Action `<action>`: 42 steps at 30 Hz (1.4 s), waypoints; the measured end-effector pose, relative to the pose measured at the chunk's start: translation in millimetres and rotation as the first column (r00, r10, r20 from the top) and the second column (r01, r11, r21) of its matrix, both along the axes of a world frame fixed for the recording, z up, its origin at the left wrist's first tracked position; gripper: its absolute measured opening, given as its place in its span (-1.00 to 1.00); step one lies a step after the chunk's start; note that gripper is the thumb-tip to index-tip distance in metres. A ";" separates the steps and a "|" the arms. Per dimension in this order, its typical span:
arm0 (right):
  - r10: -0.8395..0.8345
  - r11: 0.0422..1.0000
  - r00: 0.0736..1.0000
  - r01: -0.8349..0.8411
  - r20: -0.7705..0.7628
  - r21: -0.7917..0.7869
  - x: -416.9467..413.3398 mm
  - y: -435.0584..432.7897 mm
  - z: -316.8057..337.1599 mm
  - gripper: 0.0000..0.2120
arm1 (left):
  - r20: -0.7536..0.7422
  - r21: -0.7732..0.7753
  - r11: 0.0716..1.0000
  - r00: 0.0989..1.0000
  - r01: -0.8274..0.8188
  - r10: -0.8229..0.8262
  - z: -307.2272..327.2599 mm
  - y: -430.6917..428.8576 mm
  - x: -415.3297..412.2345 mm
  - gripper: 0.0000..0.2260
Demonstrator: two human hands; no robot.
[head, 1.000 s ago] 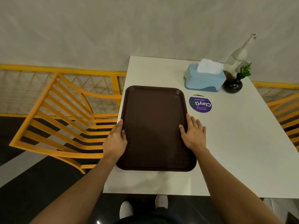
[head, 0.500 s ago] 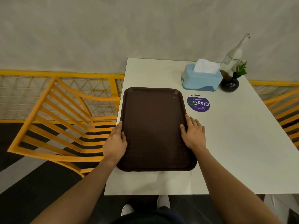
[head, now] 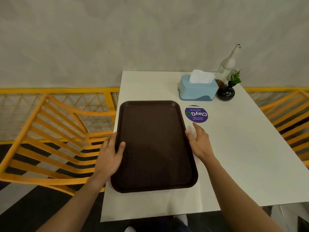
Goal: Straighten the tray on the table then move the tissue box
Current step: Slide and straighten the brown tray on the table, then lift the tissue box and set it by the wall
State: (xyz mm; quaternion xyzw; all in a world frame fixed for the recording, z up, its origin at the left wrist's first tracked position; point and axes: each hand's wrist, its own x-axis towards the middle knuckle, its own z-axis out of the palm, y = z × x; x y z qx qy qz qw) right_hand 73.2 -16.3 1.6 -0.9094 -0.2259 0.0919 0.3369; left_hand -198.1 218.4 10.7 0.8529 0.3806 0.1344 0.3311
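Note:
A dark brown tray lies lengthwise on the left part of the white table, its left rim over the table's left edge. My left hand grips the tray's left rim, thumb on top. My right hand is just off the tray's right rim, blurred, with its fingers apart and nothing in it. The light blue tissue box, a white tissue sticking out of it, stands at the far right beyond the tray's far corner.
A round purple sticker lies between the tray and the tissue box. A small black vase with green leaves and a clear bottle stand right of the box. Orange chairs stand left and right of the table.
My right hand has come off the tray's right rim and moved slightly right and forward. The left thumb now lies over the left rim. The tray's far end has turned slightly.

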 end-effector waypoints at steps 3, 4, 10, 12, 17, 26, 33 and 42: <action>-0.057 0.993 0.998 0.059 -0.020 0.103 22.4 -12.9 14.9 -0.44 | 0.031 0.050 0.998 0.999 -0.024 0.022 20.2 -0.9 25.8 -0.44; -0.066 0.990 0.997 0.069 -0.027 0.126 32.2 -16.9 18.9 -0.47 | 0.049 0.070 0.997 0.999 -0.015 0.012 26.5 -4.3 39.2 -0.48; -0.004 0.980 1.000 0.000 0.023 0.197 104.6 -37.1 34.3 -0.60 | 0.121 0.041 0.998 0.992 0.043 -0.048 47.3 -41.1 144.1 -0.58; 0.007 0.980 0.999 -0.013 0.032 0.196 132.8 -41.6 36.4 -0.60 | 0.141 0.033 0.996 0.986 0.081 -0.084 49.9 -53.8 184.4 -0.57; 0.010 0.982 0.996 -0.026 0.086 0.187 202.2 -38.1 36.1 -0.53 | 0.224 -0.007 0.997 0.971 0.082 -0.078 52.0 -76.0 287.5 -0.42; -0.017 0.962 1.000 0.018 -0.006 0.273 283.8 -6.1 10.7 -0.28 | 0.237 -0.168 0.983 0.965 -0.070 0.109 31.2 -74.9 394.5 -0.07; 0.032 0.931 0.997 -0.004 -0.070 0.365 287.8 4.8 -8.9 -0.22 | 0.199 -0.259 0.961 0.968 -0.099 0.153 13.6 -55.1 424.6 0.06; 0.094 0.937 0.991 -0.056 -0.095 0.346 299.0 19.2 -20.2 -0.25 | 0.213 -0.314 0.949 0.974 -0.004 0.075 5.2 -39.1 444.3 -0.16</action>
